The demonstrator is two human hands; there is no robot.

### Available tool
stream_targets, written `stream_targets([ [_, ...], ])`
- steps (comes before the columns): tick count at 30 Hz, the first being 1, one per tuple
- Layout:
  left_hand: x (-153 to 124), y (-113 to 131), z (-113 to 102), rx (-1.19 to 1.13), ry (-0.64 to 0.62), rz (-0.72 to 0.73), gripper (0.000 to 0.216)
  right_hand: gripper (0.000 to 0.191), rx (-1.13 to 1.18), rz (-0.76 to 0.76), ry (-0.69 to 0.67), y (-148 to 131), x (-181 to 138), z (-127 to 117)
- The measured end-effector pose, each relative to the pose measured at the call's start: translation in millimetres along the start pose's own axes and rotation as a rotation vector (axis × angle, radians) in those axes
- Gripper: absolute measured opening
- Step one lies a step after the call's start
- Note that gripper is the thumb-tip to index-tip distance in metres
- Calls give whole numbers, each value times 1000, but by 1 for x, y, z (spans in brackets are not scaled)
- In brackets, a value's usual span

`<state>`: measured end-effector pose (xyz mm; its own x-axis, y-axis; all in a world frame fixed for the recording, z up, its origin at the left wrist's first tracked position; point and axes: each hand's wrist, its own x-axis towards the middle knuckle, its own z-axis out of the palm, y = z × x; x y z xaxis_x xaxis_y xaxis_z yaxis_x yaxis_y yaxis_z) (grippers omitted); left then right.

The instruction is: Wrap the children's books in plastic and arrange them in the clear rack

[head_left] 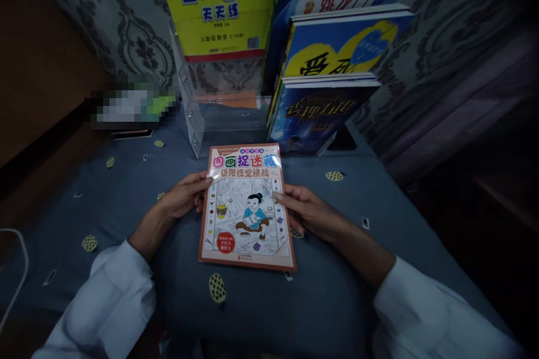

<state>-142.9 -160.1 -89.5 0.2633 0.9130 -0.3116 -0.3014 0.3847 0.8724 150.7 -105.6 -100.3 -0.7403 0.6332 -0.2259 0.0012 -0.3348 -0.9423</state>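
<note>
A thin picture book [246, 213] with an orange-pink border and a seated cartoon figure on its cover is between my two hands. My left hand [185, 195] grips its left edge, thumb on the cover and fingers behind. On the opposite edge, my right hand [307, 207] holds it the same way. The cover faces me, upright to read. Just behind the book stands a clear stepped acrylic rack [191, 118]. It carries a yellow workbook [223, 17] on the left and, on the right, dark blue books [320, 109] in front of blue-and-yellow books [345, 45].
A dark grey tablecloth [138, 202] with yellow spotted prints covers the table. A blurred pale and green item [130, 106] lies at the back left. A white cable [23, 258] curves along the left edge. Patterned wallpaper [143, 39] rises behind.
</note>
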Motion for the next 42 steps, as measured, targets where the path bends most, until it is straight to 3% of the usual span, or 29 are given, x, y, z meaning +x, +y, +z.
stream_targets([
  [5,0,-3,4,-58,58,10,44,45,17,-10,-10,0,1,1],
  [11,-2,-4,14,-133,23,15,44,46,48,12,-18,-2,1,3],
  [22,-8,5,19,-76,56,92,45,48,39,-12,-37,-16,-8,-3],
  [28,-19,23,32,50,143,285,43,42,-113,-135,-74,-43,-22,3],
  [35,-40,41,41,271,320,626,36,34,-493,-469,121,-64,-38,9],
  [38,-44,46,36,422,217,589,31,39,-597,-583,148,-52,-31,-1],
  [42,-40,43,22,669,-65,426,23,34,-725,-529,150,-23,-17,-15],
])
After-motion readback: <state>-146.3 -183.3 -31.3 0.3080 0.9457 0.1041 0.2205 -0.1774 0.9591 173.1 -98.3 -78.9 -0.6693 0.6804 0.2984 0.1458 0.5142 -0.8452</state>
